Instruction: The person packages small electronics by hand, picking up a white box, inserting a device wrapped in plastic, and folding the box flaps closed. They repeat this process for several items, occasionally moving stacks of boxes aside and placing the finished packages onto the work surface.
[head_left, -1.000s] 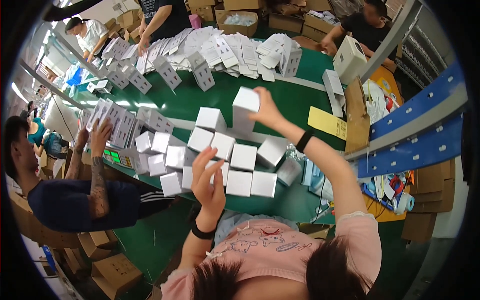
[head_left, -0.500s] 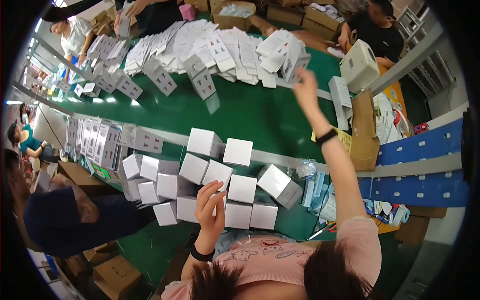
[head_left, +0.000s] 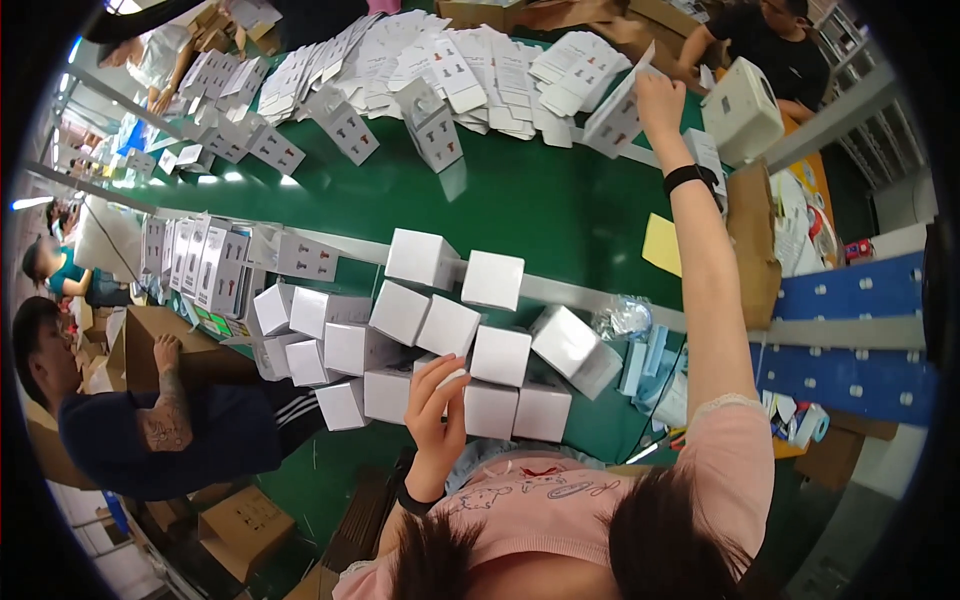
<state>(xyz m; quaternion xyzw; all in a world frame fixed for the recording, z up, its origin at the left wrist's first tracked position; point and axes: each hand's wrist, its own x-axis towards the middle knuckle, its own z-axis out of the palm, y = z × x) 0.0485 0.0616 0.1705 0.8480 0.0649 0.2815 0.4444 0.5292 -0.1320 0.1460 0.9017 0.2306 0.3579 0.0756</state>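
While the right hand [head_left: 660, 105] holds the edge of a printed white carton [head_left: 612, 120] in closed fingers — beyond and right of the cluster of white boxes [head_left: 500, 355] — the left hand [head_left: 437, 410] is at the cluster's near side. Its fingers are half curled and parted from the thumb, nothing seen in them; whether they touch a box cannot be told. Beyond the cluster, across the green counter [head_left: 560, 220], lies a long heap of flat white cartons [head_left: 500, 90].
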